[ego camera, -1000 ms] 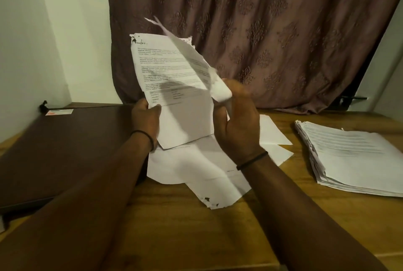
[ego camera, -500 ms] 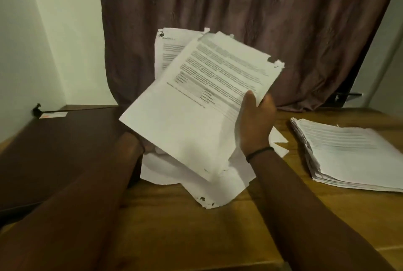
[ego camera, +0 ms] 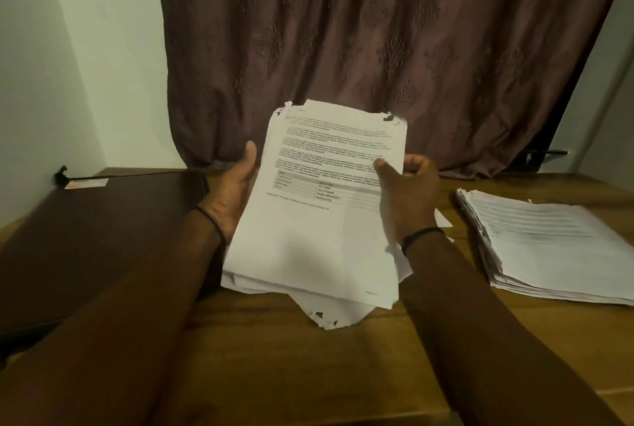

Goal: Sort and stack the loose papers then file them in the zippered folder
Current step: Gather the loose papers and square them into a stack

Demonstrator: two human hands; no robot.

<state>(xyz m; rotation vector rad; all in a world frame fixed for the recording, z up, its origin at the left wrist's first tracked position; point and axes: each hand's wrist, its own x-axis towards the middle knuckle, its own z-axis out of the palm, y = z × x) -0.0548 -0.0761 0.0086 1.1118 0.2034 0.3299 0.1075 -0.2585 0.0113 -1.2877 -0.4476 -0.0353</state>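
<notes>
1. Holding a sheaf of printed papers (ego camera: 322, 213) above the wooden table (ego camera: 308, 377), tilted up, with torn corners at its top.
2. Cradling its left edge in the left hand (ego camera: 233, 195), thumb upright alongside, fingers hidden behind the sheets.
3. Pinching its right edge with the right hand (ego camera: 410, 201), thumb on the printed face, fingers curled behind.
4. Lying beneath, on the table: a few loose sheets (ego camera: 331, 316).
5. Resting well to the right: a neat stack (ego camera: 549, 247); lying flat at left: a dark folder (ego camera: 85, 247).
</notes>
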